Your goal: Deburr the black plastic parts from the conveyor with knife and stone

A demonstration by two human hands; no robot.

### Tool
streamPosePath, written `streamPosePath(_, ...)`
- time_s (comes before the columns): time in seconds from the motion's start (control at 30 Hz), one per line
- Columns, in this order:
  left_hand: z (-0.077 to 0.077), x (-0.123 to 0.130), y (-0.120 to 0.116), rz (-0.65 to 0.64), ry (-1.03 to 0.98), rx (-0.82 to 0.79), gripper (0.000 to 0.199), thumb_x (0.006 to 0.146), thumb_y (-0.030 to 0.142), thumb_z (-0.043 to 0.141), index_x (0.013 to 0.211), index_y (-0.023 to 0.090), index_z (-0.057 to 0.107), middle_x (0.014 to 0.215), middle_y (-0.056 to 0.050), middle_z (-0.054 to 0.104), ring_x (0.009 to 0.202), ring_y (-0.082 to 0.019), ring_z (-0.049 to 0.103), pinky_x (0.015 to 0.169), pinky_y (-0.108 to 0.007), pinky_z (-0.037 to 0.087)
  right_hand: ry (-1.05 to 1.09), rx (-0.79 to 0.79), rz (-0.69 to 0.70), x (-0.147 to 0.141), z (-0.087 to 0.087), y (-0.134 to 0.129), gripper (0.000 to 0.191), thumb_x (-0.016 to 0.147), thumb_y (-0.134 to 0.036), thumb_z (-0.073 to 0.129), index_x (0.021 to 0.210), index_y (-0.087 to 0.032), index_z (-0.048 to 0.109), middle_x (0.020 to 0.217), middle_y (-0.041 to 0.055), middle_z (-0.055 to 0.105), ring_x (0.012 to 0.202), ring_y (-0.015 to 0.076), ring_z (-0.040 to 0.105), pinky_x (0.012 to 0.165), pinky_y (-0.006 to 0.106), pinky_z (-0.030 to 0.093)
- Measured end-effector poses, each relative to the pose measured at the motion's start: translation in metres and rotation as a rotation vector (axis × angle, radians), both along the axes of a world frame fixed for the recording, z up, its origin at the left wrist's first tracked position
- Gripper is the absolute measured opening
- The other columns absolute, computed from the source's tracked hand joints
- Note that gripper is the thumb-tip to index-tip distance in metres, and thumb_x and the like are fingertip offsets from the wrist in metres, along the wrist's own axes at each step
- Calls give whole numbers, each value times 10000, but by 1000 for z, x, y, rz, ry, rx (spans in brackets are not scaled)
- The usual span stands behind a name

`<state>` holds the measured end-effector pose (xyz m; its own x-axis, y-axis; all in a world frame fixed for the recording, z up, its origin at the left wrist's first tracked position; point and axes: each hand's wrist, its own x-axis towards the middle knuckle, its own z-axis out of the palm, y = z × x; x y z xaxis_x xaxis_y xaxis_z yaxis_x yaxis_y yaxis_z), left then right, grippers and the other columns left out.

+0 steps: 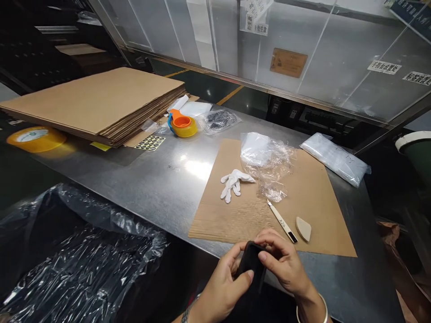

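Observation:
Close to the table's front edge, my left hand (228,283) and my right hand (284,261) both hold a small black piece with a raised, rounded rim (255,265). It looks like a shallow case, though its exact kind cannot be made out. My left thumb presses on its face, with the fingers wrapped behind. The right thumb and fingers pinch its upper corner. Just beyond lies a cardboard sheet (232,220). On it rest a white craft knife (282,221) marked A26, a beige wedge-shaped pad (303,229), a white glove (234,183) and crumpled clear plastic bags (269,154).
Flat cardboard sheets (97,103) are stacked at the left, beside a yellow tape roll (37,139). An orange tape dispenser (182,123) and a sticker sheet (150,143) lie nearby. A plastic-wrapped white pack (335,159) is at right. A black-lined bin (77,264) stands lower left.

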<state>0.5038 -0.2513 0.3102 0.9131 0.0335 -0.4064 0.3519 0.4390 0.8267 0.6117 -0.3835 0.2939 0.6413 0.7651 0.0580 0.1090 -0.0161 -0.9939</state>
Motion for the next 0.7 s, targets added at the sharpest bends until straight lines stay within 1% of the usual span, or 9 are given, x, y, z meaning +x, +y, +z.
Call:
streamPosePath(0.13, -3, -1, 0, -14, -2, -56, 403, 779, 297, 584, 1152, 187, 477, 838, -61, 611, 668, -152, 577, 626, -267, 453, 67, 38, 17, -2, -3, -1, 195, 796, -323, 584, 955, -215, 615, 914, 48, 522, 799, 140, 530, 654, 253, 469)
streamPosePath(0.23, -6, 0, -1, 1, 9, -120, 387, 764, 292, 604, 1120, 183, 499, 837, -71, 632, 704, -165, 593, 648, -270, 460, 108, 43, 7, -4, -5, 0, 137, 777, -327, 609, 820, -198, 594, 894, 42, 517, 779, 133, 526, 631, 242, 463)
streamPosePath(0.33, -9, 3, -3, 16, 68, -230, 367, 765, 343, 594, 1080, 171, 516, 733, -68, 643, 612, -155, 596, 547, -232, 443, 100, 39, 0, -6, -11, -1, 202, 778, -367, 610, 742, -185, 529, 887, 44, 534, 788, 135, 536, 639, 239, 464)
streamPosePath(0.4, -10, 5, -3, 72, 151, -315, 340, 803, 416, 515, 997, 140, 560, 694, -76, 640, 531, -128, 575, 470, -194, 401, 38, 31, -37, -2, -18, -2, 269, 809, -454, 543, 793, -192, 481, 891, 52, 556, 781, 143, 558, 646, 256, 478)
streamPosePath(0.43, -11, 7, -3, 113, 192, -373, 371, 823, 450, 461, 938, 119, 586, 690, -82, 635, 514, -119, 566, 459, -190, 398, -53, -24, -87, 1, -23, -3, 282, 845, -478, 469, 840, -196, 466, 887, 54, 567, 760, 141, 568, 639, 259, 483)
streamPosePath(0.5, -11, 11, 0, 196, 253, -515, 475, 846, 490, 375, 820, 83, 618, 699, -88, 619, 549, -127, 574, 515, -218, 449, -325, -233, -246, 13, -34, -7, 277, 909, -439, 337, 942, -196, 464, 888, 58, 579, 744, 143, 570, 647, 274, 482)
streamPosePath(0.57, -12, 16, 4, 268, 292, -651, 512, 848, 498, 355, 768, 72, 626, 705, -76, 603, 602, -155, 594, 606, -276, 498, -569, -464, -407, 29, -46, -10, 247, 920, -352, 327, 991, -181, 491, 908, 82, 572, 811, 182, 545, 712, 331, 459)
streamPosePath(0.63, -12, 21, 8, 342, 300, -715, 476, 851, 478, 362, 773, 88, 624, 700, -54, 593, 594, -162, 596, 588, -292, 508, -667, -582, -482, 44, -57, -14, 204, 883, -306, 404, 947, -160, 530, 903, 114, 549, 868, 240, 496, 762, 407, 415)
streamPosePath(0.7, -13, 25, 12, 402, 281, -732, 435, 853, 461, 366, 787, 111, 617, 698, -37, 591, 539, -144, 577, 509, -267, 490, -690, -626, -480, 53, -67, -16, 173, 857, -278, 432, 860, -151, 549, 839, 120, 523, 837, 263, 469, 749, 435, 393)
